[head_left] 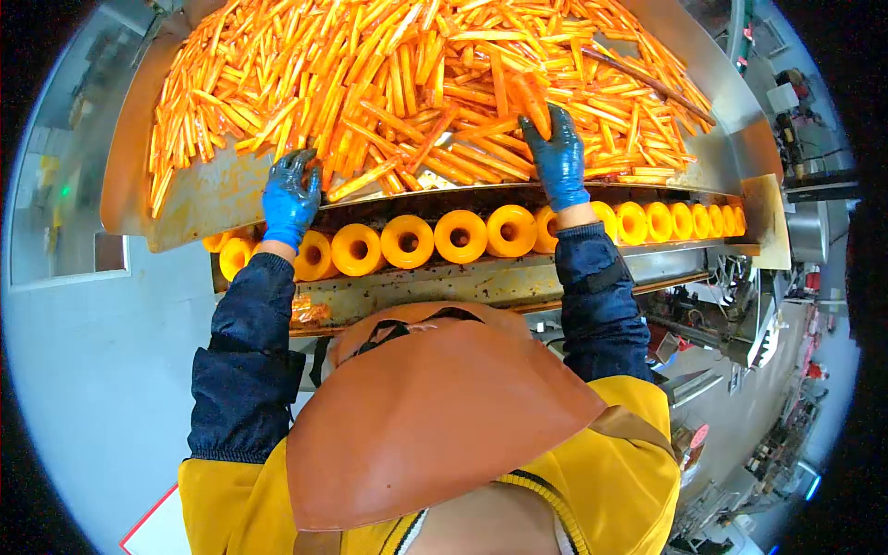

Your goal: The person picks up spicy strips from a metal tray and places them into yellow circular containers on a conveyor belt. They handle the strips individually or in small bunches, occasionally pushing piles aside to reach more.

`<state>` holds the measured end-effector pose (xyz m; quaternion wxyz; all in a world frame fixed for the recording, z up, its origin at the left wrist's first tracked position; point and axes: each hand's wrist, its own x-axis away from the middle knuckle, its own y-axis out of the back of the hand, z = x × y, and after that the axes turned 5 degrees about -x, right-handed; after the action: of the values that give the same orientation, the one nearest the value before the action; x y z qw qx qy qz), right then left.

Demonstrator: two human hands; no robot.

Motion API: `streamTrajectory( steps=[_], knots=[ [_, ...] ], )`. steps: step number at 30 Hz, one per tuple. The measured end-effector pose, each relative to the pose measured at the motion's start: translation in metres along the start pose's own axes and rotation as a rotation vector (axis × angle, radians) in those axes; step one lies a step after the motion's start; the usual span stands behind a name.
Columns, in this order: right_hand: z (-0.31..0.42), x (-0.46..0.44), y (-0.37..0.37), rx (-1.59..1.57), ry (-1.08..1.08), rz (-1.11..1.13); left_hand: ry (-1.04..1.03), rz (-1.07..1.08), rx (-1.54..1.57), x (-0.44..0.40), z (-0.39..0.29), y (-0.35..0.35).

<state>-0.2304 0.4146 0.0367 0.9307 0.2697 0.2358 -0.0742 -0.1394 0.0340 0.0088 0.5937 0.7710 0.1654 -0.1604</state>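
Note:
Long orange sticks (379,102), shiny with an oily red coating, lie heaped in a wide metal tray (199,199). Both hands wear wet blue gloves. At the tray's near left edge, my left hand (291,199) has its fingers curled in beside the sticks; what they hold, if anything, is hidden. My right hand (560,159) is over the near right part of the heap. Its fingers are closed on a few orange sticks (529,100), which point away from me and look blurred.
Below the tray's near edge runs a row of yellow hollow cylinders (460,235), above a stained metal ledge (499,282). A dark rod (652,85) lies across the sticks at right. Machinery (740,314) stands farther right.

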Motion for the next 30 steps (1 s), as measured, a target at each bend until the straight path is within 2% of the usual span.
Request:
streamTrajectory(
  steps=[1,2,3,5,7,9,11,13,15,18,19,21,23,25,27,30],
  knots=[
    [0.0,-0.003,0.0,-0.014,-0.014,-0.029,0.023,0.023,0.011,-0.001,0.0,-0.001],
    [0.001,-0.004,0.004,-0.072,-0.138,-0.029,0.023,0.02,0.013,-0.001,0.0,-0.001],
    [0.004,-0.008,0.008,-0.071,-0.137,-0.03,0.031,0.025,0.015,-0.001,0.0,0.0],
    [0.0,-0.016,0.017,0.214,0.172,-0.081,0.041,0.03,0.018,0.0,-0.001,0.0],
    [0.003,-0.021,0.021,0.255,0.253,-0.04,0.018,0.011,0.022,0.0,-0.001,0.0],
    [0.014,-0.02,0.02,0.287,0.222,0.35,0.033,0.029,0.023,0.0,-0.001,0.001],
    [0.008,-0.012,0.002,0.369,0.281,0.523,0.045,0.046,0.026,-0.002,-0.002,0.001],
    [0.018,-0.009,-0.017,0.565,0.172,0.711,0.03,0.022,0.029,-0.001,-0.003,0.002],
    [0.018,-0.007,-0.023,0.553,0.122,0.713,0.023,0.024,0.02,0.0,-0.004,0.003],
    [0.02,-0.002,-0.021,0.274,0.254,0.308,0.004,0.025,-0.006,-0.001,0.001,0.0],
    [0.027,0.004,-0.02,0.27,0.257,0.315,-0.008,0.03,-0.02,-0.001,0.0,0.001],
    [0.049,0.026,-0.015,-0.751,-0.352,0.304,0.024,0.05,-0.011,0.002,0.0,0.002],
    [0.072,0.059,-0.016,-1.023,-0.687,0.393,-0.001,0.039,-0.032,0.001,0.002,0.0],
    [0.07,0.092,-0.033,-0.972,-0.791,0.578,0.017,0.048,-0.027,0.001,0.001,0.0],
    [0.066,0.114,-0.053,-0.864,-0.784,0.584,0.035,0.067,-0.011,0.001,0.001,0.001],
    [0.054,0.122,-0.05,-0.88,-0.827,0.504,0.016,0.044,-0.012,0.0,-0.001,0.003]
  ],
)
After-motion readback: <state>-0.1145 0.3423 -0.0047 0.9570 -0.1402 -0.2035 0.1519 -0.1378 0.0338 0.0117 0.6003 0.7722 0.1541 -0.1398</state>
